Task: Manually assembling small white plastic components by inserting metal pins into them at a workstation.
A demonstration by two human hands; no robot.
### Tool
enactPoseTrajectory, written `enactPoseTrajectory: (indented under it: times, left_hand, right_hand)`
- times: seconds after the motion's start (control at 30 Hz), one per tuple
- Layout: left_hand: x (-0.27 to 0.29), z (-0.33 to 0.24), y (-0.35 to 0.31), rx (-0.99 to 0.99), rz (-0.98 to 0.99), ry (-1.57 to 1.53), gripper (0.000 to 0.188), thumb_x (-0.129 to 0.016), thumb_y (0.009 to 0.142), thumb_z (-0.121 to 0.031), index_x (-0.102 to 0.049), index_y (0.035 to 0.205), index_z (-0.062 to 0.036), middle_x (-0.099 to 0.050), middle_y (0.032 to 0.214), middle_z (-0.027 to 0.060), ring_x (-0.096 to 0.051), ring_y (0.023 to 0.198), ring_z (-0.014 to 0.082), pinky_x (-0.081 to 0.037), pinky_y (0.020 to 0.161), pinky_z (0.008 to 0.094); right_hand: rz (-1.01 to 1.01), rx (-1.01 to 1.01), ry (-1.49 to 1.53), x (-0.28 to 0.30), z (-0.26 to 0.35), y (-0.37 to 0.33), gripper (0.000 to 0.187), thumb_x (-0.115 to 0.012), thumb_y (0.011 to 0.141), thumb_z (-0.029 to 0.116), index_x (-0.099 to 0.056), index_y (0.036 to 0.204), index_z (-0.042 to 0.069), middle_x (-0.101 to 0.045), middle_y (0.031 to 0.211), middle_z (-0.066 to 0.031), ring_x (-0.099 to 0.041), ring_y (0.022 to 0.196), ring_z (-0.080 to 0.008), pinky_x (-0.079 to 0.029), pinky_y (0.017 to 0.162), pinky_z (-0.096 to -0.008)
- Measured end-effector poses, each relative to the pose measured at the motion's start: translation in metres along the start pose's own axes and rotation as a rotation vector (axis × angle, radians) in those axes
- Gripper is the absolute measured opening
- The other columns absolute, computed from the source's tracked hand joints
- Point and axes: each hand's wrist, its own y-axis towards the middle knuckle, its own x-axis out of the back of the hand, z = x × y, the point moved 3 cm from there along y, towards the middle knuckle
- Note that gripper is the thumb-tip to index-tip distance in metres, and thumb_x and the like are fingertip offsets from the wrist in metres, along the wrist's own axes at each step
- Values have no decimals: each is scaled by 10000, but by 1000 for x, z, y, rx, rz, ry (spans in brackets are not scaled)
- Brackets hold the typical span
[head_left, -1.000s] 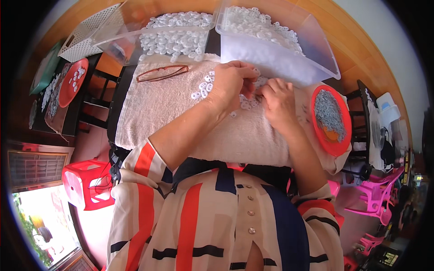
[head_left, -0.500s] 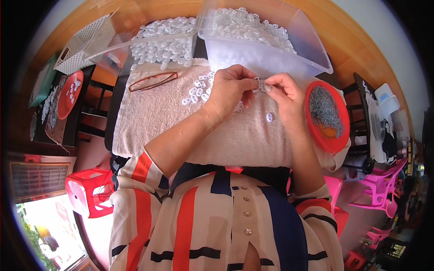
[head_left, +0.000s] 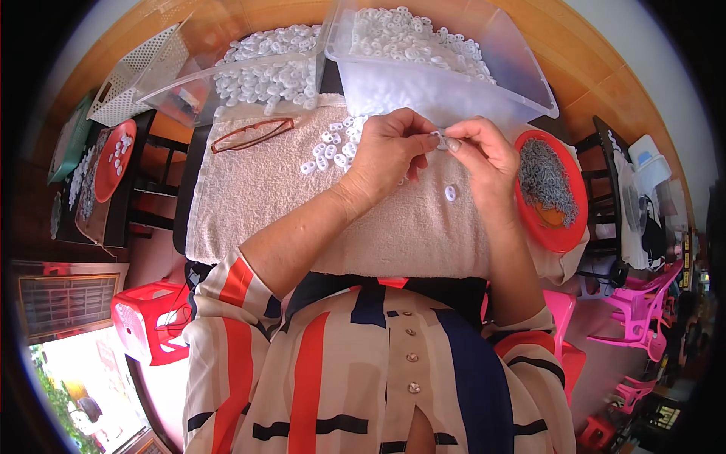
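My left hand [head_left: 389, 155] and my right hand [head_left: 484, 155] meet above a beige towel [head_left: 265, 204] spread over my lap. Their fingertips pinch one small white plastic piece [head_left: 439, 138] between them. A loose pile of the same small white pieces [head_left: 329, 147] lies on the towel just left of my left hand. One single white piece [head_left: 451, 193] rests on the towel below my right hand.
Two clear plastic bins of white pieces stand at the far side: one [head_left: 446, 68] ahead, one [head_left: 257, 68] to the left. A red bowl of small grey metal parts [head_left: 548, 189] sits at my right. Red-framed glasses [head_left: 253, 132] lie on the towel. A red stool [head_left: 147, 321] stands lower left.
Both hands have drawn together and risen a little off the towel, now holding one small piece between the fingertips. One white piece lies on the towel under the right hand.
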Motion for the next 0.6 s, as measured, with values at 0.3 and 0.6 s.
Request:
enactPoseTrajectory:
  times: [0.3,0.6]
  left_hand:
    - [-1,1,-2,19,-10,57,88,-651,848,-37,-626,898,32,-605,717,44,-560,557,92,-459,441,231]
    - [-3,5,-4,7,-31,59,86,-636,821,-8,-632,899,28,-602,717,35,-559,569,94,-460,448,237]
  right_hand:
    - [35,56,-87,-2,4,0,85,-588,841,-84,-593,898,-21,-598,866,-31,-574,795,-87,-461,726,-209]
    - [65,235,-215,-9,9,-3,129,-566,831,-112,-595,920,-24,-606,884,-36,-574,788,-91,-464,726,-219]
